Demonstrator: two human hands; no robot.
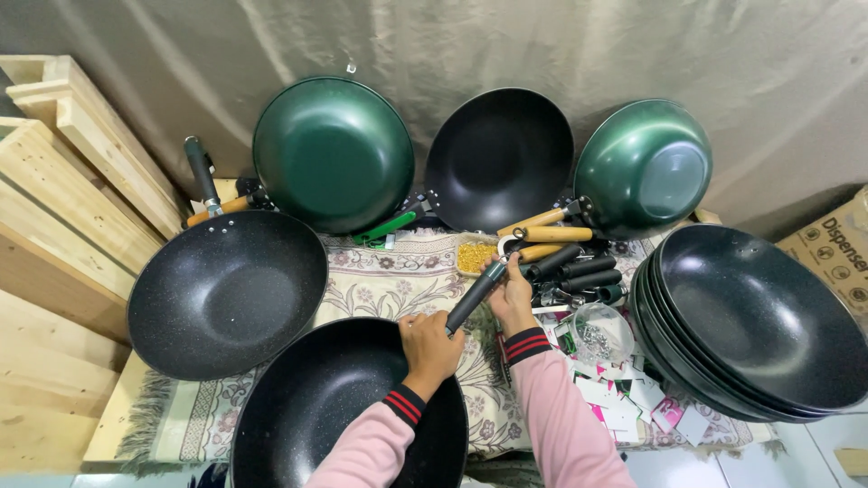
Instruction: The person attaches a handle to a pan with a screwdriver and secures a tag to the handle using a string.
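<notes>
Two hands, left (430, 348) gripping the near black speckled wok (316, 407), right (511, 294) closed around its dark handle (477, 295), above perhaps eight woks on a patterned cloth-covered desk (389, 280).

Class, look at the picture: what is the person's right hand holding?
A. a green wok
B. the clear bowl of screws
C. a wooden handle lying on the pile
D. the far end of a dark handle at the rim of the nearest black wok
D: the right hand grips the far end of the dark handle, while the left hand steadies it at the rim of the nearest black wok.
</notes>
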